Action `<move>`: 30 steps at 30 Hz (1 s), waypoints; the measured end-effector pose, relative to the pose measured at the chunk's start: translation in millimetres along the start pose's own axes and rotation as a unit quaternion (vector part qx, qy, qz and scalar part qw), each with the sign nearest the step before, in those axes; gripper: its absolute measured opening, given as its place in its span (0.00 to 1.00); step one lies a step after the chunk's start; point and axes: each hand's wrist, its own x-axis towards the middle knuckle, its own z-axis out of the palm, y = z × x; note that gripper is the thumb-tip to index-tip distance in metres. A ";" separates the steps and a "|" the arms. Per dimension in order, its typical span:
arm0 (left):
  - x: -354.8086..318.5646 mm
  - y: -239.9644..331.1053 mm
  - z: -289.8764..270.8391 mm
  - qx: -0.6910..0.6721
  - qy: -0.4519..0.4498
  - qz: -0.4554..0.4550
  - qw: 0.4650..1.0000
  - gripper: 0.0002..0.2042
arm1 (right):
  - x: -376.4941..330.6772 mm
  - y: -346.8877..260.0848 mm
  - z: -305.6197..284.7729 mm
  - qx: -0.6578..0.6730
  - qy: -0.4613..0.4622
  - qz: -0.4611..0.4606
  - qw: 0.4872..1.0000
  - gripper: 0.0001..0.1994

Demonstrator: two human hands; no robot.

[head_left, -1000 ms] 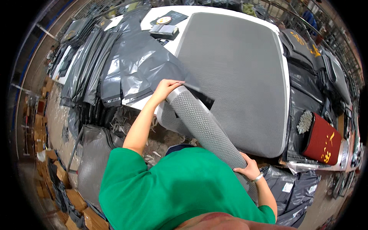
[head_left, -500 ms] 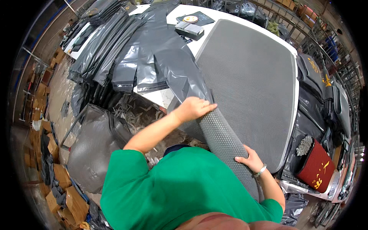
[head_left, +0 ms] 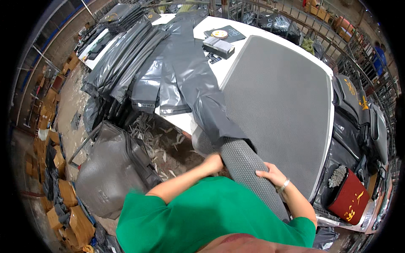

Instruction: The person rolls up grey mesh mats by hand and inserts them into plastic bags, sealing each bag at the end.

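A rolled grey textured mat [head_left: 249, 173] lies slanted at the near edge of the white table [head_left: 182, 121]. My right hand [head_left: 270, 173] presses on top of the roll, a bracelet on its wrist. My left hand [head_left: 214, 163] grips the roll's left side near its upper end. That end sits inside the mouth of a long grey plastic bag [head_left: 198, 97] stretched across the table. Both arms wear green sleeves.
A large flat grey mat [head_left: 278, 97] covers the table's right part. More grey bags [head_left: 126, 63] are stacked at the left, small dark boxes [head_left: 218, 45] at the far end. A red box [head_left: 350, 198] stands at the right, a grey sack [head_left: 105, 173] on the littered floor.
My left hand has slid from the roll's top end down to its left side. The roll's end now sits in the grey bag's mouth. The view has shifted leftward.
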 end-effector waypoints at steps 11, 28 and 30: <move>46.4 144.5 -35.1 0.069 0.035 0.128 0.989 0.15 | 64.3 -98.3 -44.0 0.116 0.207 -0.209 0.949 0.22; 231.1 90.6 38.7 0.070 -0.125 -0.026 0.989 0.17 | 151.1 95.5 -131.7 0.193 0.581 -0.254 0.749 0.21; 214.4 133.9 35.9 0.285 -0.020 0.117 0.951 0.19 | 146.5 101.5 -156.0 -0.259 0.773 -0.146 0.560 0.21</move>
